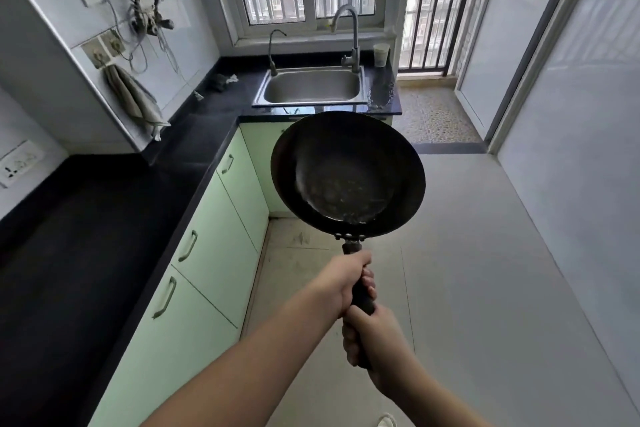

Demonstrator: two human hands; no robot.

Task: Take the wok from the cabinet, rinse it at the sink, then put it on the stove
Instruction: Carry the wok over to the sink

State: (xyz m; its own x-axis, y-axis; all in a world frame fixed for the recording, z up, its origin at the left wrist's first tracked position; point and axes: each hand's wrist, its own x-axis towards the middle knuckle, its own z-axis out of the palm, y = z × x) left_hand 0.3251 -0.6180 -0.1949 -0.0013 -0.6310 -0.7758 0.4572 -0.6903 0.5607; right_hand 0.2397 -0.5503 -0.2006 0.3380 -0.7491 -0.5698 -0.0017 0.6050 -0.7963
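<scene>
Two hands on one handle: I see the left hand [349, 282] wrapped around the upper part of the wok [348, 174] handle, fingers curled round it from the left, and the right hand [369, 340] gripping the lower end just behind, fingers curled under. Both hands touch each other along the grip. Wok is carried in the air over the pale floor [467, 270], well short of the sink [311, 87], bowl tilted toward the camera.

Wok: round, shallow, dark metal, matte with a dull grey worn patch in the flat centre (a few glints near the handle-side rim, cannot tell what they are). Handle is black, fixed by a riveted metal bracket.

Sink is brushed steel, rectangular, set at the far end of the black speckled countertop [104, 218], with a curved steel faucet [351, 38] at its back right corner. Cabinet doors [214, 253] below are pale green, smooth, with metal loop pulls.
</scene>
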